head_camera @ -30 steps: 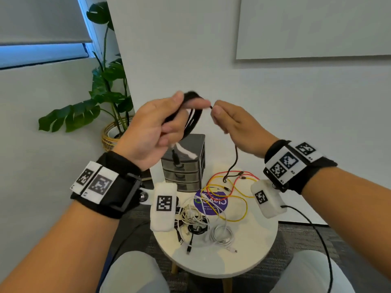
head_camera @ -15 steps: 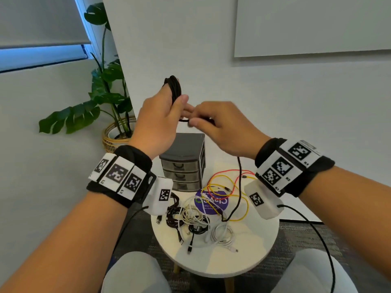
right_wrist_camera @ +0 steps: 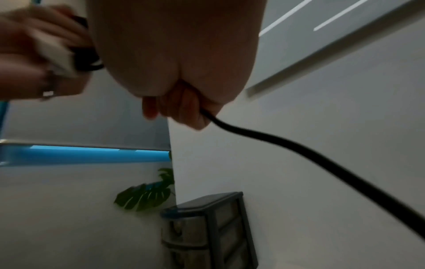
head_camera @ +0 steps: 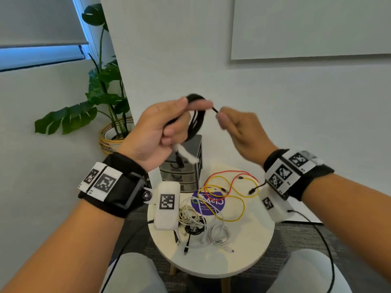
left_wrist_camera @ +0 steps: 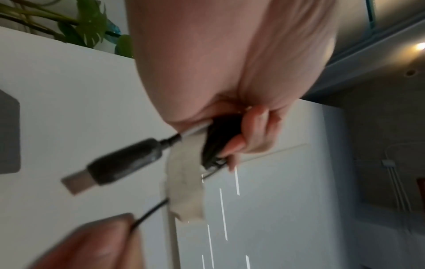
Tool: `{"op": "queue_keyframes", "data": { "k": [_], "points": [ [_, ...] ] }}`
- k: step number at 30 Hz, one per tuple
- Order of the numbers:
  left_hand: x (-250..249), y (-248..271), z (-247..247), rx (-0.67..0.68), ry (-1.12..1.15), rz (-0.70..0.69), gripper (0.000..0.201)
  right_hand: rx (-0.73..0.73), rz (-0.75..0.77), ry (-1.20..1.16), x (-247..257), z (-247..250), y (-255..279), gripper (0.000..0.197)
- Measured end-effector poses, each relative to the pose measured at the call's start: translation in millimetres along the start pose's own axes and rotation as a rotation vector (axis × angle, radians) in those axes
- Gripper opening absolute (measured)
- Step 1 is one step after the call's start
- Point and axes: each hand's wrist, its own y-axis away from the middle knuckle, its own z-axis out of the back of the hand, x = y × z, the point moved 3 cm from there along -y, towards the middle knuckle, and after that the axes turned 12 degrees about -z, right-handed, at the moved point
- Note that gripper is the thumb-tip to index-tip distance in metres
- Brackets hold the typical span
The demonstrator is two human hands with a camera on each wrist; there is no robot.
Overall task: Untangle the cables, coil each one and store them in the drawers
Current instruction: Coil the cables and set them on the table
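Note:
My left hand (head_camera: 186,111) is raised above the table and grips a coil of black cable (head_camera: 195,123). A white tag (left_wrist_camera: 184,191) and a USB plug (left_wrist_camera: 110,169) hang from the coil. My right hand (head_camera: 221,117) pinches the same cable's free run just right of the coil. The tail (right_wrist_camera: 299,151) drops from that hand to a small black plug (head_camera: 252,190) by my right wrist. The dark drawer unit (head_camera: 186,172) stands at the back of the round white table (head_camera: 243,250), its drawers closed.
Red and yellow cables (head_camera: 232,197) loop over a purple sticker at mid table. A white coil (head_camera: 218,233) and a white-and-black tangle (head_camera: 190,220) lie nearer me. A potted plant (head_camera: 105,106) stands at the left by the wall. My knees flank the table.
My hands were together half a second ago with the coil upright. They have drawn apart, the coil now hangs under my left fingers, and the loose tail is shorter and off the table.

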Motion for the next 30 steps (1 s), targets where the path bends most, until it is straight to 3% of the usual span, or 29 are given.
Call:
{"op": "queue_keyframes", "data": {
  "k": [3, 6, 8, 10, 12, 17, 21, 25, 30],
  "points": [
    [2, -10, 6, -0.222, 0.005, -0.061, 0.041, 0.350, -0.032, 0.022, -5, -31, 29, 0.029],
    [12, -9, 9, -0.414, -0.093, -0.070, 0.035, 0.562, 0.053, 0.092, 14, -39, 41, 0.026],
    [18, -8, 4, -0.406, -0.335, -0.082, 0.018, 0.589, 0.135, 0.119, 34, -32, 34, 0.028],
    [23, -7, -2, -0.301, -0.614, -0.071, 0.019, 0.534, 0.231, 0.171, 53, -16, 21, 0.030],
    [28, -5, -2, -0.193, -0.726, -0.038, 0.019, 0.431, 0.300, 0.195, 62, 6, 3, 0.030],
    [22, 2, -11, -0.010, -0.504, 0.063, 0.041, 0.271, 0.247, 0.241, 43, 45, -20, 0.026],
    [22, 5, -14, 0.056, -0.297, 0.125, 0.039, 0.209, 0.072, 0.038, 28, 46, -12, 0.022],
    [25, 7, -13, -0.024, 0.010, 0.077, 0.036, 0.154, -0.024, -0.169, 17, 27, 4, 0.019],
    [27, 8, -11, -0.173, 0.221, -0.008, 0.039, 0.280, -0.299, -0.684, 14, -8, 20, 0.030]
  ]
}}
